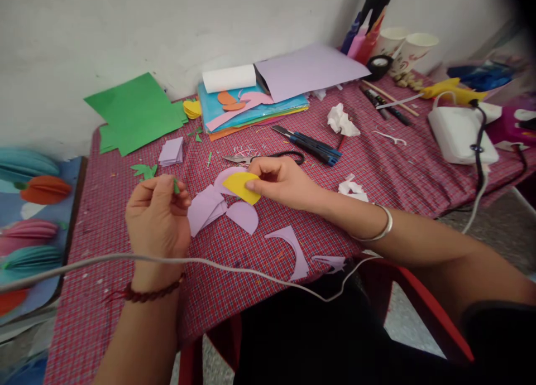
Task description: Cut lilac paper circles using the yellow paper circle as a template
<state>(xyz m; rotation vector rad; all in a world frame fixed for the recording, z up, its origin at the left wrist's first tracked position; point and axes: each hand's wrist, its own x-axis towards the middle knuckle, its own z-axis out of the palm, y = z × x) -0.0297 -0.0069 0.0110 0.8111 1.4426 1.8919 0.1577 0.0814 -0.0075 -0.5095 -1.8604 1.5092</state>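
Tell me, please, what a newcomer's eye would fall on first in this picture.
Probably the bright yellow paper piece in the right hand, near the middle of the view, over lilac cut-outs on the red checked tablecloth. To its left, the left hand pinches a small green scrap. The large green sheet at the back left and the broad lilac sheet farther right would likely draw the eye next.

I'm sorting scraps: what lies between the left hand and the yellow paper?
In the head view, lilac paper pieces lie on the tablecloth between the left hand and the yellow paper.
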